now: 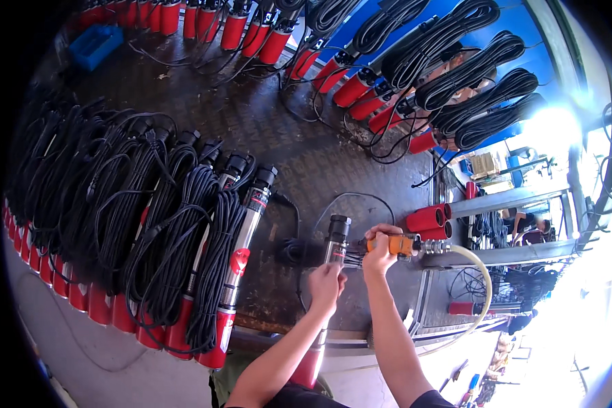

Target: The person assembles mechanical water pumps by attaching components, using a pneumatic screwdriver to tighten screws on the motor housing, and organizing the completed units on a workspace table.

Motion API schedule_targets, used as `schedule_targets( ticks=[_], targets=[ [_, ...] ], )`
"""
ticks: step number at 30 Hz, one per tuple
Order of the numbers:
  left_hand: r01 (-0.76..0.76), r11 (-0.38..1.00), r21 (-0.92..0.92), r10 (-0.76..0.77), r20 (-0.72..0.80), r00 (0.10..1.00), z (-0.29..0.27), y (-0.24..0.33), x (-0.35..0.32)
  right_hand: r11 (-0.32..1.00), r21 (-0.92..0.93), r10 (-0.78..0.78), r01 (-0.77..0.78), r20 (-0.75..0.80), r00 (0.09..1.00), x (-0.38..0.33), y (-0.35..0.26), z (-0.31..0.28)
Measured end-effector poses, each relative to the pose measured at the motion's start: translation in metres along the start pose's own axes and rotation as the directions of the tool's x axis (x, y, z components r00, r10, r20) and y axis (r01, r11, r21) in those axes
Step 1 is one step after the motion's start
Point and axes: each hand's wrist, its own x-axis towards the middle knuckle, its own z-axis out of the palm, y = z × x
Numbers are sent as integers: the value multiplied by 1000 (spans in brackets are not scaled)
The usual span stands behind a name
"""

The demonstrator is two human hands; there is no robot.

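Pump body [332, 253], steel with red base, is clamped upright-tilted in the left hand [325, 283] just below its black cap. An orange pneumatic driver [394, 243] is gripped closed in the right hand [379, 249], its nose touching the pump's side. Judged best: driver kept square to the pump, grip firm against twist, air hose [479, 272] kept slack.

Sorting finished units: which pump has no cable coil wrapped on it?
The pump gripped by the left hand; the row beside it all carries black coils.

Dark steel tread-plate bench [306, 156] (worn), blue wall [360, 27], harsh daylight at right.
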Motion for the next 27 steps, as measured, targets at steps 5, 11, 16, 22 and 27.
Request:
schedule_targets(
  ticks=[5, 11, 16, 22, 27],
  targets=[
    [-543, 366, 756, 710, 150, 688, -58, -39, -58, 999, -17, -50, 50, -2, 999, 1, 5, 15],
    [-262, -63, 963, 515, 256, 818, -75, -66, -102, 984, -155, -87, 87, 7, 996, -4, 0, 17],
    [-171, -146, 974, 491, 222, 843, -79, -75, -97, 972, -234, -71, 7, -267, 961, -32, -46, 8],
    [-288, -19, 957, 595, 242, 766, -110, -55, -110, 965, 238, 222, -109, -528, 820, -150, -51, -67],
    [-149, -138, 979, 546, 200, 813, -100, -47, -136, 209, 877, 967, -432, -121, 222, -199, 23, -147]
  ],
)
